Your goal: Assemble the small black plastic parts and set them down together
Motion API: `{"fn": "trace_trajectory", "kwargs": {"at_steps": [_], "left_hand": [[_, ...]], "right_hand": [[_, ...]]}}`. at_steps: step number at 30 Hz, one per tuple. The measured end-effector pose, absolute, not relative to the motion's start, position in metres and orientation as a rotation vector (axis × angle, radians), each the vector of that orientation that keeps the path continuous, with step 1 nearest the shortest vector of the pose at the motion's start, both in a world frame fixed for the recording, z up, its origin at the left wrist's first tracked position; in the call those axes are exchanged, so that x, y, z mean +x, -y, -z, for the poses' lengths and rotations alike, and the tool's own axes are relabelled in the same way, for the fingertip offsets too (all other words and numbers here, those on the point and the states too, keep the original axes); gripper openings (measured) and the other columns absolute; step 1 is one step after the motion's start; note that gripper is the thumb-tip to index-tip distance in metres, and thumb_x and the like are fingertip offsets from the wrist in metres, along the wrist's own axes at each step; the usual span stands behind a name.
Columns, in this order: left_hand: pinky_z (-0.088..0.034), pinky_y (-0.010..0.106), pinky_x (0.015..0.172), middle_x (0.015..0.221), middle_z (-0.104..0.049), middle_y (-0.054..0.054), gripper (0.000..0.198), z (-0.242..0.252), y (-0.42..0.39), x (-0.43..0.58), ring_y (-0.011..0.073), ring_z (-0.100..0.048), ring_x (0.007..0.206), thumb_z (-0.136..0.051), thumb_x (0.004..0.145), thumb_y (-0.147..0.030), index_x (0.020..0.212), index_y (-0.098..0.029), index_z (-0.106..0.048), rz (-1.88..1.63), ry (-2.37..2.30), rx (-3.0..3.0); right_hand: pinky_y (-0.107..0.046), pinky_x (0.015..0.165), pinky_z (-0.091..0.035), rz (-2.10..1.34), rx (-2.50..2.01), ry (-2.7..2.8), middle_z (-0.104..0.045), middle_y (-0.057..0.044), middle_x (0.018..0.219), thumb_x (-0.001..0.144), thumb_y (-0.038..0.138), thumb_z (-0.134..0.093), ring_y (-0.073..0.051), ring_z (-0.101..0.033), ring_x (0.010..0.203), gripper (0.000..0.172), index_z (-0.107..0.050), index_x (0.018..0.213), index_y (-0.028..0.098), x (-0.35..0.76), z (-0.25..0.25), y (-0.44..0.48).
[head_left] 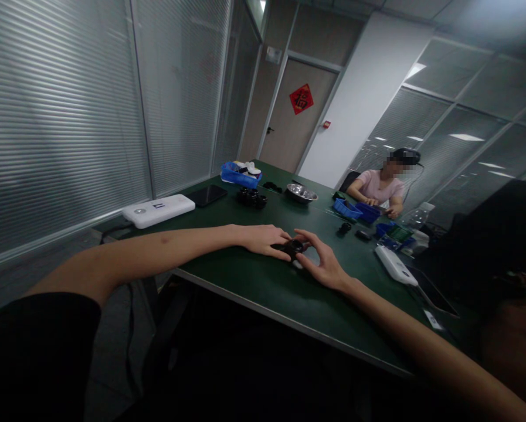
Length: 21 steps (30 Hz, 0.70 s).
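Observation:
My left hand (265,239) lies low over the green table (245,278), its fingers and thumb closed on a small glossy black part (295,247). From the other side, my right hand (326,265) curves its thumb and index finger around the same black part, which looks rounded at the top. What exactly the part is, I cannot make out, as fingers cover much of it. A small pale patch shows on the table just beneath it. Beyond my left hand sits a cluster of similar dark parts (251,198).
A blue basket (236,176) with white items, a metal bowl (301,194) and a phone (207,196) stand farther back. White power banks (159,211) lie at left and right (394,265). A clear bottle (406,228) stands at right. Another person (383,186) sits across by blue bins.

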State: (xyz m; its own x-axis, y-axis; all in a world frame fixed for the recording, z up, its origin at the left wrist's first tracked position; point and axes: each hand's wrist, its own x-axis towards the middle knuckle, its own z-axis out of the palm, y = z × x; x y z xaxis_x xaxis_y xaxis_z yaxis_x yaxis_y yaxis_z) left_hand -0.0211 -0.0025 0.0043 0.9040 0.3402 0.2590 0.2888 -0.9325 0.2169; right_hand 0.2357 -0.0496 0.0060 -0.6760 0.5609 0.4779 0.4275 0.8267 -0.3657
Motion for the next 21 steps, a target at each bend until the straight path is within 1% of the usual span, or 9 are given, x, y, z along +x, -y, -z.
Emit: {"fn": "trace_trajectory", "kwargs": {"at_steps": [3, 6, 9, 12, 14, 18, 21], "left_hand": [[-0.043, 0.036, 0.109, 0.144, -0.060, 0.011, 0.054, -0.0047, 0.0029, -0.0213, 0.0259, -0.060, 0.128, -0.046, 0.100, -0.063, 0.132, -0.023, -0.065, -0.443, -0.473, 2.890], [-0.045, 0.036, 0.107, 0.142, -0.061, 0.012, 0.053, -0.0062, 0.0042, -0.0215, 0.0257, -0.061, 0.126, -0.046, 0.101, -0.061, 0.131, -0.022, -0.065, -0.438, -0.439, 2.898], [-0.044, 0.037, 0.108, 0.143, -0.060, 0.012, 0.052, -0.0069, 0.0049, -0.0216, 0.0265, -0.060, 0.128, -0.046, 0.101, -0.061, 0.131, -0.022, -0.065, -0.448, -0.443, 2.902], [-0.044, 0.038, 0.108, 0.143, -0.060, 0.012, 0.053, -0.0068, 0.0048, -0.0219, 0.0269, -0.060, 0.128, -0.047, 0.101, -0.062, 0.130, -0.022, -0.066, -0.461, -0.444, 2.905], [-0.045, 0.037, 0.107, 0.142, -0.060, 0.013, 0.053, -0.0069, 0.0045, -0.0221, 0.0263, -0.062, 0.126, -0.046, 0.101, -0.061, 0.130, -0.021, -0.066, -0.456, -0.433, 2.910], [-0.045, 0.037, 0.107, 0.143, -0.060, 0.013, 0.052, -0.0067, 0.0039, -0.0221, 0.0260, -0.061, 0.127, -0.046, 0.101, -0.060, 0.131, -0.021, -0.065, -0.454, -0.415, 2.911], [-0.045, 0.036, 0.107, 0.143, -0.060, 0.013, 0.053, -0.0052, 0.0029, -0.0214, 0.0258, -0.061, 0.126, -0.046, 0.101, -0.061, 0.130, -0.021, -0.066, -0.452, -0.434, 2.908]], "right_hand": [[-0.047, 0.094, -0.054, -0.310, -0.733, 2.416, -0.064, -0.011, 0.127, 0.099, 0.036, -0.062, -0.027, -0.063, 0.107, 0.058, -0.040, 0.152, 0.026, 0.2350, -0.0062, 0.0498], [-0.046, 0.090, -0.056, -0.314, -0.749, 2.379, -0.064, -0.011, 0.122, 0.096, 0.038, -0.066, -0.027, -0.063, 0.106, 0.062, -0.040, 0.152, 0.026, 0.2342, -0.0050, 0.0482], [-0.046, 0.091, -0.056, -0.308, -0.752, 2.387, -0.064, -0.010, 0.119, 0.097, 0.037, -0.064, -0.026, -0.064, 0.103, 0.060, -0.041, 0.152, 0.025, 0.2346, -0.0048, 0.0480], [-0.046, 0.094, -0.055, -0.307, -0.731, 2.420, -0.064, -0.011, 0.124, 0.099, 0.034, -0.060, -0.026, -0.064, 0.105, 0.057, -0.040, 0.152, 0.025, 0.2346, -0.0058, 0.0492], [-0.046, 0.094, -0.055, -0.307, -0.726, 2.410, -0.064, -0.011, 0.125, 0.099, 0.035, -0.061, -0.027, -0.063, 0.107, 0.059, -0.040, 0.152, 0.025, 0.2338, -0.0060, 0.0494], [-0.044, 0.090, -0.056, -0.303, -0.751, 2.369, -0.064, -0.010, 0.119, 0.096, 0.037, -0.066, -0.027, -0.064, 0.105, 0.062, -0.041, 0.151, 0.026, 0.2324, -0.0050, 0.0481], [-0.045, 0.091, -0.056, -0.278, -0.746, 2.390, -0.065, -0.009, 0.118, 0.097, 0.037, -0.064, -0.026, -0.064, 0.103, 0.059, -0.042, 0.151, 0.026, 0.2336, -0.0052, 0.0484]]}}
